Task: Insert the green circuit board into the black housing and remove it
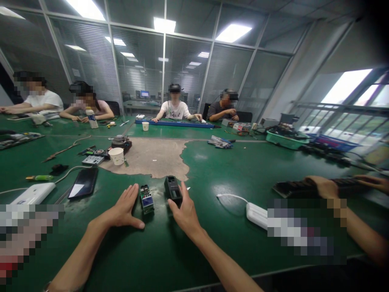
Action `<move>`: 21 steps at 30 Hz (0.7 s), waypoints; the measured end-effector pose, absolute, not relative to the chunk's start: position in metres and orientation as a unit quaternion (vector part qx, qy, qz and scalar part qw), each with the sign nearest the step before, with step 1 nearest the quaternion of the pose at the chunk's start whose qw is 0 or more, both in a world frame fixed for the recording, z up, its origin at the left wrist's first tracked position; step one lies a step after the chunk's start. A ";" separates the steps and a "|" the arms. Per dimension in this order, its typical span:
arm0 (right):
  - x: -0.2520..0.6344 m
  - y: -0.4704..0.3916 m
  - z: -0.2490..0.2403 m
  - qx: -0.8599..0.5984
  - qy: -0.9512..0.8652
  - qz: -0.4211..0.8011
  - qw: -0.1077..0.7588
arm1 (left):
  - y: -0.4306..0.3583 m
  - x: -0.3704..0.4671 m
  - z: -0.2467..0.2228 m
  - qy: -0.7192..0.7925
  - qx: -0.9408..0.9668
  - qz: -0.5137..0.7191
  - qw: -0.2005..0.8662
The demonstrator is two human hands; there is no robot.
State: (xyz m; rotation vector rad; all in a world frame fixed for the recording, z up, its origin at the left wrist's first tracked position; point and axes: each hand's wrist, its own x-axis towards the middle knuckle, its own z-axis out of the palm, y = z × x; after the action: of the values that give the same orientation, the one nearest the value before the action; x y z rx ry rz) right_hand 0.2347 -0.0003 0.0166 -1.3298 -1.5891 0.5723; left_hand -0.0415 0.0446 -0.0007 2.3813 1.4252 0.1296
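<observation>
Right hand (187, 213) clasps a boxy black casing (172, 190); left hand (121, 210) (splayed flat) lies beside an oblong circuit module (147, 200).

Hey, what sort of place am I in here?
Probably an electronics workshop, perhaps for repair or assembly: a small exposed circuit-board module sits on the green tabletop, your right hand holds a black housing, and a green basket is heaped with dark items.

The black housing (173, 191) looks plastic, the tabletop (152, 257) glossy.
</observation>
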 end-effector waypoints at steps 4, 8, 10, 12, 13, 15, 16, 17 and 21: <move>0.207 -0.002 0.039 -0.476 -0.691 0.251 0.483 | 0.044 -0.041 -0.001 0.509 0.842 0.046 0.172; 0.177 0.002 0.042 -0.471 -0.708 0.246 0.466 | 0.047 -0.046 -0.011 0.499 0.848 0.066 0.167; 0.167 0.005 0.039 -0.470 -0.715 0.239 0.459 | 0.049 -0.049 -0.016 0.495 0.850 0.075 0.162; 0.162 0.005 0.036 -0.467 -0.721 0.232 0.457 | 0.051 -0.050 -0.020 0.495 0.851 0.079 0.158; 0.160 0.005 0.035 -0.465 -0.723 0.228 0.456 | 0.051 -0.050 -0.020 0.496 0.850 0.078 0.157; 0.158 0.004 0.035 -0.463 -0.728 0.226 0.452 | 0.051 -0.049 -0.019 0.502 0.847 0.072 0.159; 0.157 0.004 0.035 -0.463 -0.730 0.228 0.447 | 0.050 -0.048 -0.017 0.505 0.846 0.068 0.161; 0.156 0.003 0.036 -0.464 -0.733 0.230 0.441 | 0.049 -0.047 -0.014 0.507 0.844 0.065 0.161; 0.154 0.000 0.036 -0.475 -0.740 0.238 0.413 | 0.046 -0.044 -0.008 0.518 0.841 0.053 0.148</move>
State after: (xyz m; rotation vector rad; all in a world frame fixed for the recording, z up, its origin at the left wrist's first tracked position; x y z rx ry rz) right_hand 0.1541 0.0004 0.0363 -1.1938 -1.8612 0.5998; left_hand -0.0438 0.0464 -0.0084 2.4183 1.4916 0.1528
